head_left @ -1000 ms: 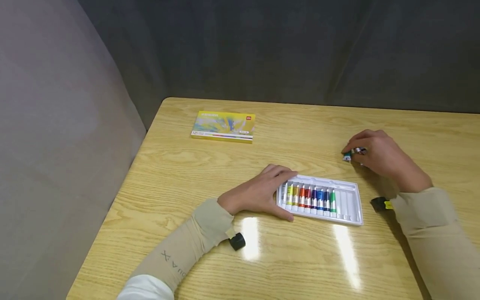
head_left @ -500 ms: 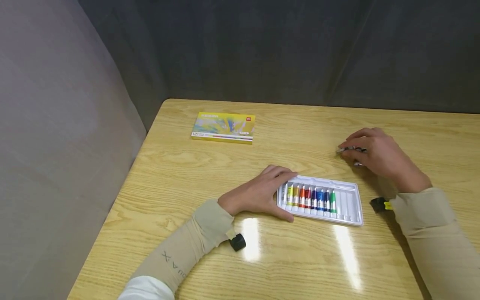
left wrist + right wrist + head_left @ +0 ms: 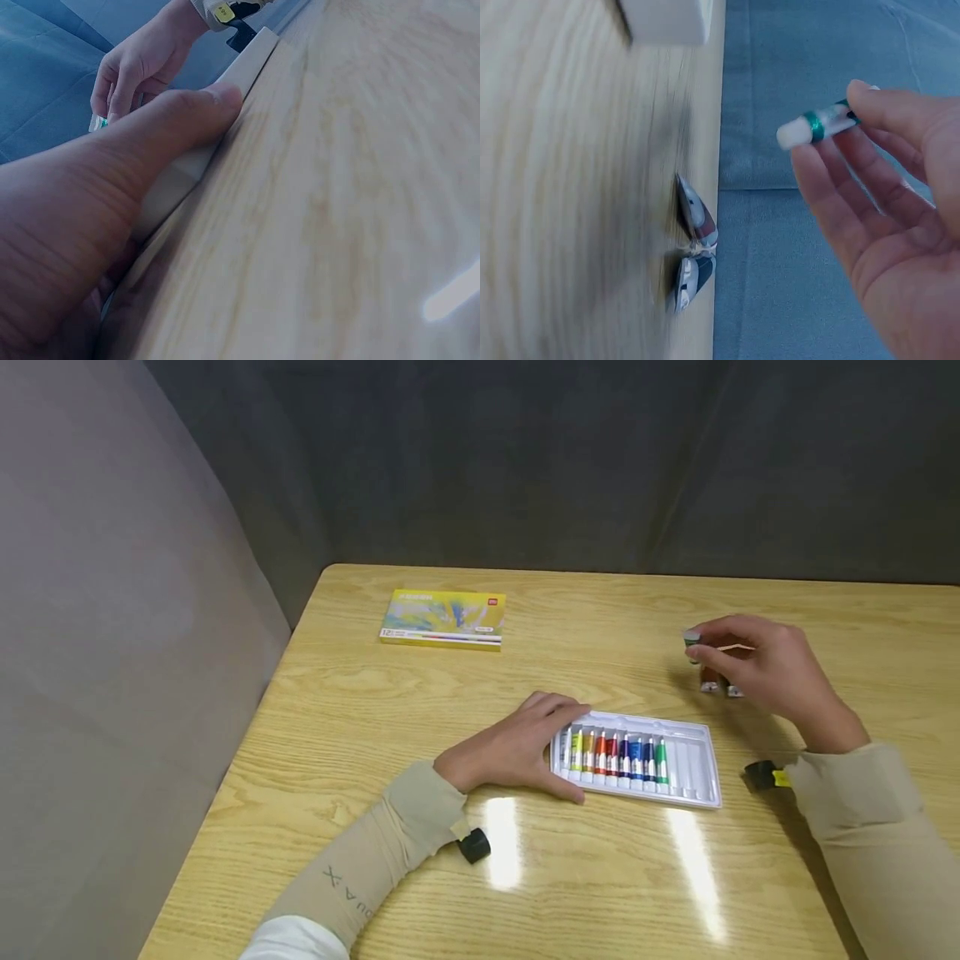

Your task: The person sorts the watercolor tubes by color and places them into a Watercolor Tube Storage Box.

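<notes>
My left hand [image 3: 517, 747] holds the left end of a white plastic paint tray [image 3: 651, 720], thumb along the front edge and fingers at the back. Inside the tray, a row of small paint tubes [image 3: 618, 758] runs from white and yellow to green; the slots at its right end are bare. Beyond the tray's back right corner, my right hand [image 3: 776, 672] pinches a green paint tube [image 3: 817, 127] between thumb and fingers, above the table. Under that hand lie a brown tube [image 3: 709, 679] and a dark tube [image 3: 734, 691], both partly hidden in the head view.
A yellow paint box [image 3: 442, 620] lies flat toward the back left of the wooden table [image 3: 360, 710]. Dark curtain [image 3: 510, 460] hangs behind the table's far edge, and a grey cloth [image 3: 112, 610] hangs along the left side.
My right hand has lifted the green tube and turned it in its fingers, so the brown and dark tubes beneath show more. The left hand keeps its hold on the tray.
</notes>
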### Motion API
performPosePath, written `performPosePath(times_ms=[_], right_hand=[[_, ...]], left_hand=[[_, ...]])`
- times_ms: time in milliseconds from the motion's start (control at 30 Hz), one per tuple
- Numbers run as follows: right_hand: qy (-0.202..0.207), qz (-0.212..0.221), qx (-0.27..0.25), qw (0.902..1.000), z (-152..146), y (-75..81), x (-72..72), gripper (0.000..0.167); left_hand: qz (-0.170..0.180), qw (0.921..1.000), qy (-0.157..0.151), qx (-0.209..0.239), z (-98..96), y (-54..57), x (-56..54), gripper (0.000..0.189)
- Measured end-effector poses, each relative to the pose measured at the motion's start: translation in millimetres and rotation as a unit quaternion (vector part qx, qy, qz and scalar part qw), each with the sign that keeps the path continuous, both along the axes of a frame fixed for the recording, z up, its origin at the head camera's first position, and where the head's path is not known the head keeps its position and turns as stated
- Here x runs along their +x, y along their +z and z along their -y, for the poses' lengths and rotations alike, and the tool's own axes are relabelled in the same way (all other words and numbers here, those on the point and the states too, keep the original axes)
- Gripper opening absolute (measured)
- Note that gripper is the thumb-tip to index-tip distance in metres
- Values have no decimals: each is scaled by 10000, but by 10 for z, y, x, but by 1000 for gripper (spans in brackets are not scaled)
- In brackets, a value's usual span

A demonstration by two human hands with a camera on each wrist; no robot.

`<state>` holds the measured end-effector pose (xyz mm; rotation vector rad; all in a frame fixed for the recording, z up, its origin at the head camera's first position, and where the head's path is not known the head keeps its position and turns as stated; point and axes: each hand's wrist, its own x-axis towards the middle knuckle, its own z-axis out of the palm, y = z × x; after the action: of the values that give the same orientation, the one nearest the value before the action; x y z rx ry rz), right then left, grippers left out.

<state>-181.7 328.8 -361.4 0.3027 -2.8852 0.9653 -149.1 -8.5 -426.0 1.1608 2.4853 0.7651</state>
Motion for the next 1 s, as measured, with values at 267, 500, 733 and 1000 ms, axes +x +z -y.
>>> performPosePath(times_ms=[267,500,733,1000], right_hand=[[-109,219,-149,9996,5,-34,52,36],[92,445,-156,9988,51,-32,112,37],[226,500,-88,9985,137,1,192,32],[608,600,127,9963,265,5,313,29]], left_hand=[[16,10000,57,17,5,-4,-10,115],[54,10000,56,42,-9,2,-7,114],[42,10000,46,49,-15,10,1,115],[7,10000,62,41,-11,5,2,115]])
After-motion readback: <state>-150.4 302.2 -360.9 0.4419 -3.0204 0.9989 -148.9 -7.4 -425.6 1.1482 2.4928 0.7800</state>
